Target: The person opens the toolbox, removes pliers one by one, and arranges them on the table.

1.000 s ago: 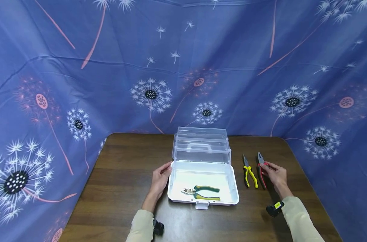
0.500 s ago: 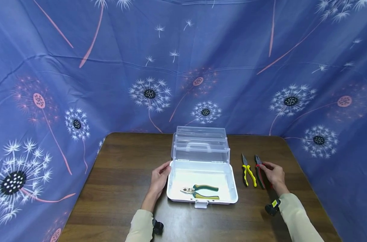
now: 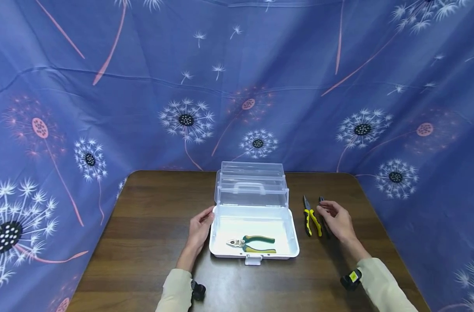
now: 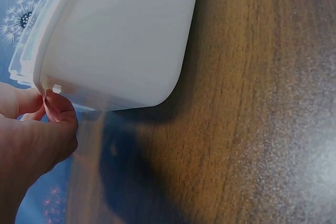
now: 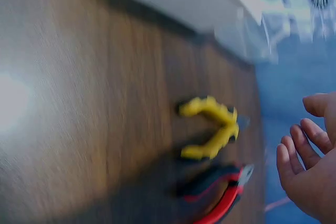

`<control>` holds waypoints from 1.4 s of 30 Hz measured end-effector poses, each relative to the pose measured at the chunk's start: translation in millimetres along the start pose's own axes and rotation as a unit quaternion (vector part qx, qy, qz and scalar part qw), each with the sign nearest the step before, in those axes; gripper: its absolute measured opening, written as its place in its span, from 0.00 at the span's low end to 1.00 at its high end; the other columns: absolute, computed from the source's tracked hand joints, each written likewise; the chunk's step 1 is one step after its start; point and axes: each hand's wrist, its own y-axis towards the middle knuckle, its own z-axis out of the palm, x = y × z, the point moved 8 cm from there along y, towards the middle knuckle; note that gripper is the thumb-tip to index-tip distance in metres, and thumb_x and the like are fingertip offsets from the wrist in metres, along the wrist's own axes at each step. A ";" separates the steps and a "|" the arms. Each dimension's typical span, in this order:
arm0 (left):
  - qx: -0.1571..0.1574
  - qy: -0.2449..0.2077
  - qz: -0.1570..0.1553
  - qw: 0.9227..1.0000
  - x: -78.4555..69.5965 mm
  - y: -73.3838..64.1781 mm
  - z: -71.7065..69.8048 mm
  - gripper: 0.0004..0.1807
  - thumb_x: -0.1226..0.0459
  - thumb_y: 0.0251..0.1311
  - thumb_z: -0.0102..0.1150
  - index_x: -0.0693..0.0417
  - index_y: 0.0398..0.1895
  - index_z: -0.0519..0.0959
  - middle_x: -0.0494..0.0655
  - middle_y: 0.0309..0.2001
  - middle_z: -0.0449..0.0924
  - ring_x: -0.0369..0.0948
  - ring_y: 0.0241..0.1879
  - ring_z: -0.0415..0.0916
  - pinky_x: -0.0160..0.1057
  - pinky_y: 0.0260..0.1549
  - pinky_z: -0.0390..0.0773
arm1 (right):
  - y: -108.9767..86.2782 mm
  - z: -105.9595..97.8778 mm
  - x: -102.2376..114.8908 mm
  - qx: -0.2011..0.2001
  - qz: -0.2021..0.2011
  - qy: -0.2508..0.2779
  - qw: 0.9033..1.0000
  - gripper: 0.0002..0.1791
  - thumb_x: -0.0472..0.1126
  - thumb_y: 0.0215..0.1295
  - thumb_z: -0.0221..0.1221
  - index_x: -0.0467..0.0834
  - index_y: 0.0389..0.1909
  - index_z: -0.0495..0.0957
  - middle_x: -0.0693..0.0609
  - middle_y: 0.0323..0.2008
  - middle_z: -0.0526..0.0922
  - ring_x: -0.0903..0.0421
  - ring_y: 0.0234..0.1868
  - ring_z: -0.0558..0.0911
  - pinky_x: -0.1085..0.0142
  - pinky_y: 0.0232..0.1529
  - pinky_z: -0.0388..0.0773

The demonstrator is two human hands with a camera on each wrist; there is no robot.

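A white toolbox (image 3: 237, 223) stands with its clear lid raised. At its left back corner my left hand (image 3: 199, 227) pinches the rim between thumb and fingers, as the left wrist view also shows. Inside the box lie pliers with green and yellow handles (image 3: 260, 238). To the right of the box, long-nose pliers with yellow and black handles (image 3: 309, 212) lie on the table. Beside them are pliers with red and black handles (image 5: 227, 205), mostly hidden by my right hand (image 3: 339, 223) in the head view. That hand is raised over them, fingers loosely bent, holding nothing.
Clear tiers (image 3: 252, 184) hang with the raised lid behind the box. The brown wooden table (image 3: 158, 203) ends at a blue dandelion-print cloth (image 3: 143, 130) at the back and sides. A latch (image 3: 253, 260) sticks out at the box's front.
My right hand has let go of the red-handled pliers and lifted leftward, towards the yellow-handled ones. The red-handled pliers have shifted a little closer to the yellow ones. The left hand keeps its hold.
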 end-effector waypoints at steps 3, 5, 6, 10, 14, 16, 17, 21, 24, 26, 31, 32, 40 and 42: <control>0.002 0.006 -0.002 1.000 -0.8 0.7 -0.9 0.19 0.72 0.74 0.52 0.75 0.63 0.75 0.70 0.58 0.78 0.50 0.54 0.75 0.27 0.45 0.74 | -9.0 11.6 20.8 0.015 -0.032 0.009 0.999 0.20 0.47 0.75 0.61 0.36 0.57 0.79 0.40 0.50 0.85 0.67 0.45 0.79 0.81 0.46 0.72; 0.002 0.006 -0.002 1.000 -1.3 0.7 -1.1 0.19 0.73 0.74 0.52 0.76 0.63 0.74 0.70 0.58 0.78 0.50 0.54 0.75 0.28 0.45 0.74 | -15.7 19.3 34.2 0.026 -0.050 0.003 0.998 0.19 0.47 0.75 0.62 0.38 0.56 0.80 0.43 0.48 0.85 0.63 0.46 0.80 0.79 0.46 0.73; 0.003 0.007 -0.002 1.000 -0.8 0.8 -0.9 0.19 0.72 0.74 0.52 0.75 0.63 0.74 0.70 0.58 0.78 0.49 0.53 0.75 0.28 0.45 0.75 | -18.7 22.8 40.6 0.030 -0.059 0.002 0.998 0.18 0.46 0.74 0.62 0.38 0.56 0.80 0.44 0.47 0.85 0.61 0.46 0.81 0.77 0.46 0.75; 0.002 -0.001 -0.004 1.000 -0.9 -0.5 -0.2 0.19 0.70 0.74 0.55 0.71 0.64 0.76 0.66 0.59 0.80 0.44 0.52 0.75 0.27 0.45 0.74 | -30.5 36.3 63.5 0.045 -0.086 0.002 0.995 0.17 0.44 0.71 0.66 0.39 0.54 0.81 0.48 0.45 0.86 0.57 0.45 0.82 0.66 0.46 0.80; -0.005 -0.004 -0.007 1.000 -1.3 -1.6 -1.5 0.18 0.69 0.74 0.56 0.68 0.63 0.78 0.63 0.58 0.81 0.42 0.51 0.75 0.27 0.46 0.74 | -40.4 54.1 81.0 0.081 -0.114 0.011 0.990 0.16 0.41 0.69 0.67 0.38 0.53 0.81 0.49 0.44 0.85 0.56 0.43 0.82 0.61 0.45 0.82; -0.009 -0.003 -0.008 1.000 -1.4 -1.5 -2.2 0.18 0.69 0.74 0.56 0.67 0.63 0.79 0.62 0.58 0.81 0.42 0.51 0.76 0.28 0.46 0.75 | -45.2 64.1 88.4 0.103 -0.132 0.015 0.986 0.16 0.39 0.68 0.68 0.38 0.54 0.81 0.47 0.44 0.86 0.57 0.43 0.82 0.62 0.45 0.83; -0.009 0.000 -0.006 1.000 -1.4 -1.3 -2.1 0.18 0.68 0.74 0.56 0.67 0.63 0.78 0.62 0.58 0.81 0.42 0.51 0.76 0.28 0.46 0.75 | -47.7 68.6 91.9 0.112 -0.144 0.018 0.983 0.16 0.39 0.68 0.68 0.37 0.53 0.81 0.46 0.44 0.86 0.58 0.43 0.82 0.61 0.45 0.83; -0.007 0.000 -0.013 1.000 0.6 -0.4 -1.5 0.18 0.69 0.74 0.56 0.65 0.63 0.79 0.61 0.58 0.81 0.42 0.51 0.75 0.28 0.46 0.75 | -58.4 85.2 104.5 0.146 -0.197 0.024 0.969 0.14 0.36 0.67 0.68 0.37 0.51 0.82 0.43 0.45 0.87 0.58 0.43 0.84 0.58 0.46 0.84; -0.006 0.000 -0.012 1.000 0.8 -0.7 -1.1 0.18 0.69 0.73 0.56 0.66 0.63 0.79 0.62 0.58 0.81 0.42 0.51 0.75 0.28 0.46 0.75 | -65.9 97.1 111.8 0.169 -0.239 0.013 0.956 0.13 0.36 0.68 0.67 0.37 0.51 0.83 0.44 0.45 0.87 0.56 0.44 0.85 0.56 0.46 0.84; -0.005 -0.002 -0.009 1.000 0.3 -1.2 -0.9 0.18 0.69 0.74 0.56 0.66 0.63 0.78 0.63 0.58 0.81 0.41 0.50 0.76 0.28 0.46 0.75 | -69.4 105.3 114.5 0.185 -0.256 0.007 0.949 0.13 0.37 0.69 0.67 0.37 0.51 0.83 0.44 0.46 0.87 0.54 0.45 0.85 0.56 0.47 0.83; 0.000 -0.003 -0.007 1.000 -2.2 -1.5 -0.1 0.19 0.68 0.74 0.56 0.66 0.64 0.78 0.63 0.59 0.80 0.43 0.52 0.76 0.28 0.46 0.75 | -74.1 127.6 115.7 0.231 -0.264 -0.001 0.936 0.14 0.37 0.70 0.65 0.35 0.53 0.82 0.43 0.49 0.86 0.49 0.48 0.85 0.55 0.49 0.83; 0.000 -0.003 -0.010 1.000 -2.3 -1.6 0.0 0.19 0.68 0.74 0.56 0.66 0.64 0.78 0.63 0.59 0.80 0.44 0.53 0.76 0.28 0.46 0.75 | -75.0 132.1 115.6 0.241 -0.266 -0.005 0.934 0.15 0.37 0.71 0.65 0.35 0.53 0.81 0.44 0.49 0.86 0.49 0.48 0.84 0.55 0.50 0.83; -0.008 0.001 -0.015 1.000 -0.5 -1.2 -0.4 0.18 0.69 0.74 0.57 0.65 0.63 0.79 0.62 0.59 0.80 0.46 0.54 0.76 0.28 0.45 0.75 | -79.2 166.3 115.8 0.324 -0.257 -0.011 0.910 0.19 0.39 0.73 0.62 0.32 0.59 0.78 0.40 0.54 0.83 0.42 0.55 0.81 0.47 0.56 0.78; -0.010 -0.002 -0.018 1.000 0.3 -1.3 -0.9 0.18 0.69 0.73 0.57 0.64 0.63 0.79 0.61 0.59 0.81 0.45 0.54 0.76 0.28 0.46 0.75 | -78.2 175.1 114.4 0.339 -0.245 -0.024 0.908 0.21 0.40 0.72 0.64 0.33 0.60 0.78 0.41 0.54 0.83 0.43 0.55 0.81 0.49 0.57 0.77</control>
